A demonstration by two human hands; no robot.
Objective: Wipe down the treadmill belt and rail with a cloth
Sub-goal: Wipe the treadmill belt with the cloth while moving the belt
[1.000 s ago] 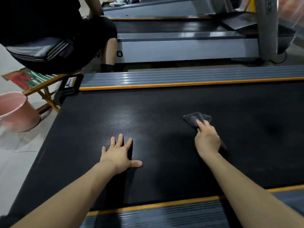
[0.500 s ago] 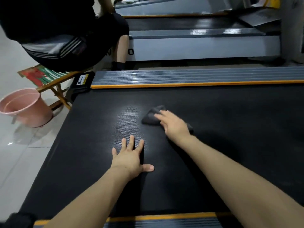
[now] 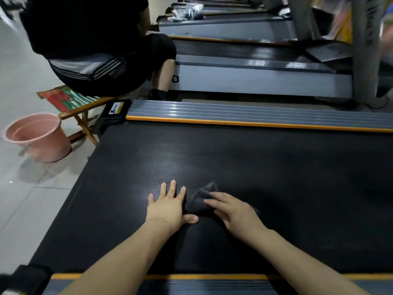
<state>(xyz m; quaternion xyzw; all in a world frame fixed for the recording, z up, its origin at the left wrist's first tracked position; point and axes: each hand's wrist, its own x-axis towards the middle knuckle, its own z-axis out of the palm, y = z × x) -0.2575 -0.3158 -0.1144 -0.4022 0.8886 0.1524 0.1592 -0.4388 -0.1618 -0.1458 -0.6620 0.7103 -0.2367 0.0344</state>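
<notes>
While the black belt (image 3: 276, 188) runs long from left to right, with the ribbed grey rail (image 3: 255, 113) along its far edge, the dark cloth (image 3: 200, 200) lies bunched near its middle. Pressing down on the cloth's right part is the right hand (image 3: 236, 211), fingers (image 3: 214, 201) straight and pointing left. Just left of the cloth, the left hand (image 3: 168, 206) rests flat on the belt, fingers spread, thumb close to the cloth. I judge most unwiped belt lies to the right, so the right hand is placed to sweep that way.

Left grip (image 3: 170, 206) flat, fingers spread; right grip (image 3: 234, 211) extended, flat.
</notes>
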